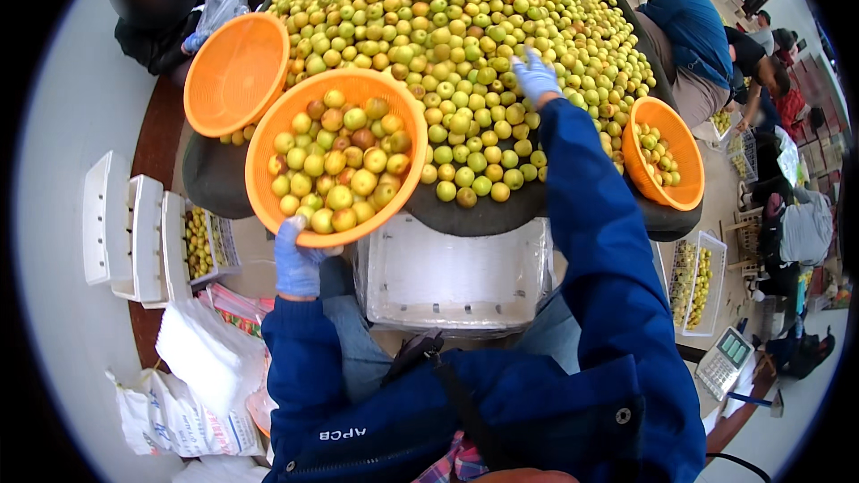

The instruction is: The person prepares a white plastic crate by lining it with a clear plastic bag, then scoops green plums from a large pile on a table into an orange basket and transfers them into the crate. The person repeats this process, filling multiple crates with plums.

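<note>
My left hand [298,260], in a light blue glove, grips the near rim of an orange plastic basket [407,178] that holds many yellow-green and reddish round fruits [339,197]. My right hand [535,76], gloved alike, reaches over a large heap of similar fruit [463,47] on a dark padded table; its fingers are spread, and no fruit is seen in them. An orange basket [235,74] with no fruit visible inside stands behind the held one at the left. At the table's right edge, a smaller orange basket [694,168] tilts with some fruit in it.
Before my lap is a white foam box [456,275]. White foam boxes [107,221] and a crate of fruit [201,241] stand left; another crate [701,282] and a digital scale [725,362] are right. People sit at the table's left [161,20] and right [691,27].
</note>
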